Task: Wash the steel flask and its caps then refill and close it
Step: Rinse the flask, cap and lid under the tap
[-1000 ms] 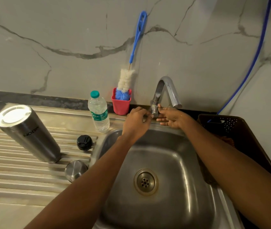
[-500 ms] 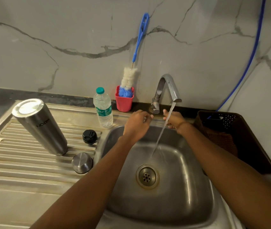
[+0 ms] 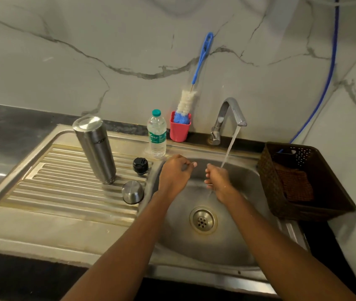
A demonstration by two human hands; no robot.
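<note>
The steel flask (image 3: pixel 95 148) stands upside down on the ribbed drainboard (image 3: pixel 64 192), left of the basin. A black inner cap (image 3: pixel 140 165) and a steel outer cap (image 3: pixel 133 192) lie beside it near the basin's edge. Water runs from the tap (image 3: pixel 229 118) onto my right hand (image 3: pixel 219 183), which is held over the sink basin (image 3: pixel 205 246) with fingers loosely curled. My left hand (image 3: pixel 176 173) hovers just left of it, fingers loosely curled, holding nothing.
A clear plastic water bottle (image 3: pixel 157 135) with a green cap stands at the back of the drainboard. A red cup (image 3: pixel 179 129) holds a blue-handled bottle brush (image 3: pixel 196 83). A brown basket (image 3: pixel 302 181) with a cloth sits right of the sink.
The tap was turned on and water now flows. Both hands came away from the tap handle and dropped over the basin, the right one under the stream.
</note>
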